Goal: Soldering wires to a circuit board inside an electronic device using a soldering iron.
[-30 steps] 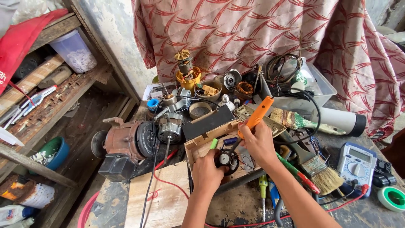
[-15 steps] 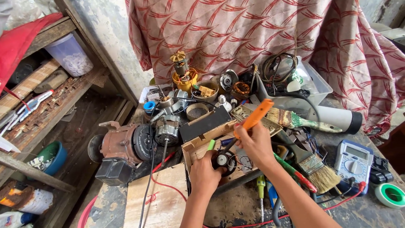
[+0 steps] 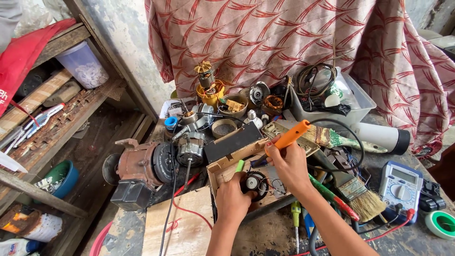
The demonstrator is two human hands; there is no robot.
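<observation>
Centre of frame: my right hand [image 3: 290, 163] closes its fingers round the orange soldering iron [image 3: 290, 135], tip angled down toward the small round motor [image 3: 256, 182], which my left hand [image 3: 233, 201] pins on the wooden tray [image 3: 219, 170] (low centre). I judge steady bracing and brief tip contact serve best.

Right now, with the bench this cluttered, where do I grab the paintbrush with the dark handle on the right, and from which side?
Grip the paintbrush by its dark handle, coming from above on the far end. The bristles fan toward the near right edge beside the multimeter, so that end is soft and crowded. The handle points up-left, behind the right hand, probably the firmest part to pinch.
</observation>
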